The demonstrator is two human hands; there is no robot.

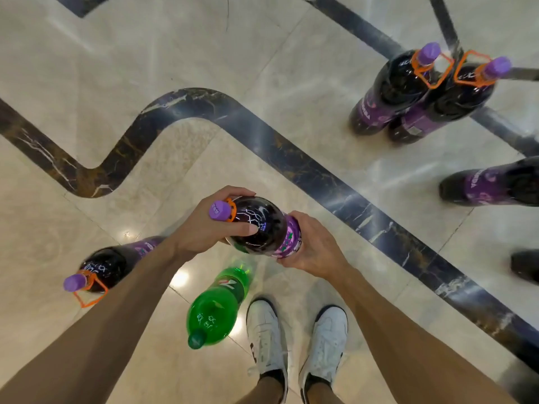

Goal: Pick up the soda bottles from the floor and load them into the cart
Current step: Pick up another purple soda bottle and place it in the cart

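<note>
A dark grape soda bottle (264, 225) with a purple cap and orange neck ring is lifted off the floor, tilted with its cap to the left. My left hand (204, 225) grips its neck and shoulder. My right hand (313, 246) holds its lower body at the purple label. A green soda bottle (217, 307) stands on the floor just below, by my feet. Another grape bottle (108, 266) stands to the left, partly behind my left forearm. No cart is in view.
Two grape bottles (390, 91) (455, 103) with orange carry handles stand together at the upper right. Another grape bottle (493, 183) shows at the right edge, and a dark bottle base (526, 265) below it. My white shoes (294, 342) stand on the marble floor (145, 53).
</note>
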